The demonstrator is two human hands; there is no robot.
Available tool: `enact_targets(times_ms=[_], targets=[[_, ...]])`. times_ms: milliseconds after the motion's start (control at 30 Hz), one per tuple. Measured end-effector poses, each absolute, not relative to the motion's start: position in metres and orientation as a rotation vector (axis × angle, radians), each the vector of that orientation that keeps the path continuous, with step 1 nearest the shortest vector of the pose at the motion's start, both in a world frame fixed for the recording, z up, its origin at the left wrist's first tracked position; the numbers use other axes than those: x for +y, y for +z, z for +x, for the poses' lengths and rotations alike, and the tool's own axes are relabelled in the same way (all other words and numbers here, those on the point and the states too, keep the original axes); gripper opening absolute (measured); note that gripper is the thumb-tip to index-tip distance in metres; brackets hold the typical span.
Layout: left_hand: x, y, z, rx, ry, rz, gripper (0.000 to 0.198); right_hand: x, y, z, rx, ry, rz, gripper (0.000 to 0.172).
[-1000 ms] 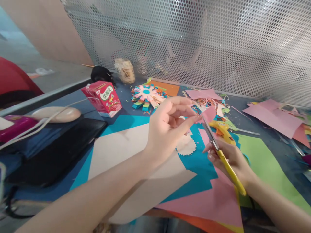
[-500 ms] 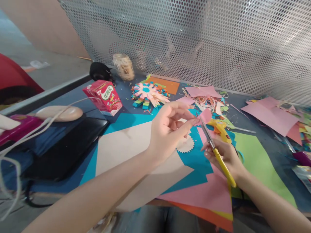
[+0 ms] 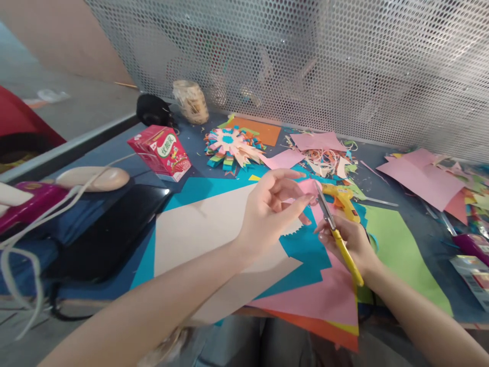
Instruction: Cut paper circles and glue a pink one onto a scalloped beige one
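Note:
Between thumb and fingers, my left hand point(image 3: 269, 214) pinches a small pink paper piece point(image 3: 308, 187) above the sheets. My right hand point(image 3: 349, 242) grips yellow-handled scissors point(image 3: 338, 237), whose blades point up and left and touch the right side of the pink piece. Beneath the hands lie a cream sheet point(image 3: 202, 229), blue paper point(image 3: 307, 260) and pink paper point(image 3: 317, 295). A white piece with a zigzag edge point(image 3: 293, 228) is partly hidden by my left hand. A yellow glue gun point(image 3: 342, 199) rests just behind my right hand.
A layered paper flower point(image 3: 233, 145) and a red drink carton point(image 3: 160, 153) stand farther back. Paper scraps point(image 3: 324, 160) lie near the perforated metal screen point(image 3: 290, 66). At the left are a black tablet-like slab point(image 3: 110, 234), a mouse-shaped object point(image 3: 93, 178) and white cables. Green paper point(image 3: 401, 255) lies right.
The pink piece has turned and sits lower and further left between my left fingers. Both hands have shifted slightly, and the whole view has moved a little.

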State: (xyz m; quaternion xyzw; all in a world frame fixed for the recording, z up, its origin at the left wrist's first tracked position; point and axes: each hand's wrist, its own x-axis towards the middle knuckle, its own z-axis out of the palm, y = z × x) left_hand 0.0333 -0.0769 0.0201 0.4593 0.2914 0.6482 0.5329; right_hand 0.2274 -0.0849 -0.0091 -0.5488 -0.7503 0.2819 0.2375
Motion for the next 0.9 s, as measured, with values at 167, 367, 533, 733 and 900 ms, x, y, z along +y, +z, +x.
enact_targets(times_ms=[167,367,533,733,900], targets=[[-0.078,0.0212,0.0339,0.721,1.484,1.052,0.03,-0.0842,-0.0103,0.2275,-2.082,0.724,-1.501,0.032],[-0.0757,0.0194,0.0354,0.709,1.366,0.906,0.039,-0.0851,-0.0141,0.2278,-2.114,0.679,-1.496,0.03],[-0.0755,0.0167,0.0354,0.629,1.299,0.908,0.039,-0.0856,-0.0137,0.2287,-2.151,0.652,-1.449,0.03],[-0.0744,0.0172,0.0357,0.579,1.3,0.918,0.037,-0.0861,-0.0141,0.2308,-2.183,0.577,-1.397,0.027],[-0.074,0.0188,0.0365,0.612,1.288,0.891,0.044,-0.0863,-0.0134,0.2298,-2.155,0.563,-1.402,0.026]])
